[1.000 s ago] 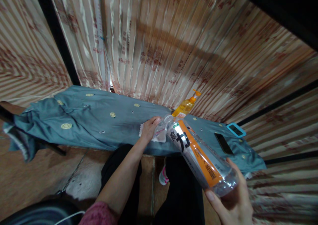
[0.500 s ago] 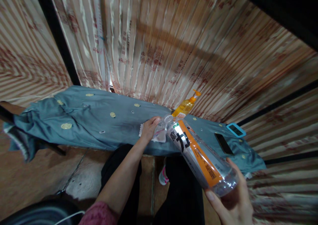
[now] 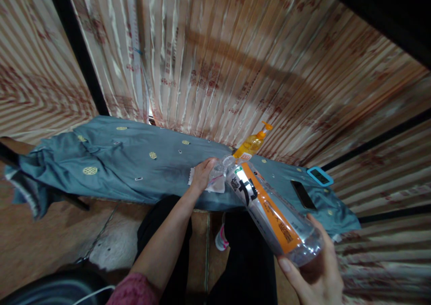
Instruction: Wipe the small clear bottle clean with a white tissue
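A large clear plastic bottle (image 3: pixel 266 211) with an orange and silver label is tilted, its neck end up and to the left. My right hand (image 3: pixel 313 269) grips its base, thumb beneath and fingers on the far side. My left hand (image 3: pixel 202 176) closes around a small clear plastic piece (image 3: pixel 218 168) at the bottle's neck; its exact kind is hard to make out. A pale packet (image 3: pixel 215 186) with a scalloped edge lies under my left hand. Behind the neck stands a pump bottle (image 3: pixel 249 147) of yellow liquid with an orange pump.
A grey-blue cloth (image 3: pixel 161 170) with pineapple prints covers the long, narrow table. To the right lie a dark phone (image 3: pixel 303 194) and a blue-framed device (image 3: pixel 319 176). A striped plastic curtain (image 3: pixel 208 63) hangs behind. A black round object (image 3: pixel 54 289) is at lower left.
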A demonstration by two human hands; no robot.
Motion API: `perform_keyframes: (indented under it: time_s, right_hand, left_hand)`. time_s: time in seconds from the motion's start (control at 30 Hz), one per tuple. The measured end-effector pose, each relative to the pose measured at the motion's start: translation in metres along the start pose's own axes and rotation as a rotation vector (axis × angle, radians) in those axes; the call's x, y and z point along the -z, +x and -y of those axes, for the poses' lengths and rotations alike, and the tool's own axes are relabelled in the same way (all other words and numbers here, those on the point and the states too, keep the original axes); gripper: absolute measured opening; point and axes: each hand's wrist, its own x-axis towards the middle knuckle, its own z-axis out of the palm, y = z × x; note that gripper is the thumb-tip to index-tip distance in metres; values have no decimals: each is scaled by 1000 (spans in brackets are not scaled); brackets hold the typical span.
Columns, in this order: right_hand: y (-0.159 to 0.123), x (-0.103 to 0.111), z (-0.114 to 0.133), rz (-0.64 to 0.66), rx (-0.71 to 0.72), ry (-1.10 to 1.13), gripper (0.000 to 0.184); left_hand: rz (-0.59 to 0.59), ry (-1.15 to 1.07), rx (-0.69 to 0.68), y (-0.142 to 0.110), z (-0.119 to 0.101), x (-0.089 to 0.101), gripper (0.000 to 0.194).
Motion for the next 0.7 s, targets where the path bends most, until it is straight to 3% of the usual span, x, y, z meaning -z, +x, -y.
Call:
perform_keyframes:
  time_s: [0.23, 0.7]
  right_hand:
    - [0, 0, 0, 3, 15, -7, 98]
    - [-1, -1, 3, -8, -19, 24, 102]
  left_hand:
    - [9, -4, 1, 0, -2, 1, 52]
    - [-20, -20, -18, 1, 5, -1, 43]
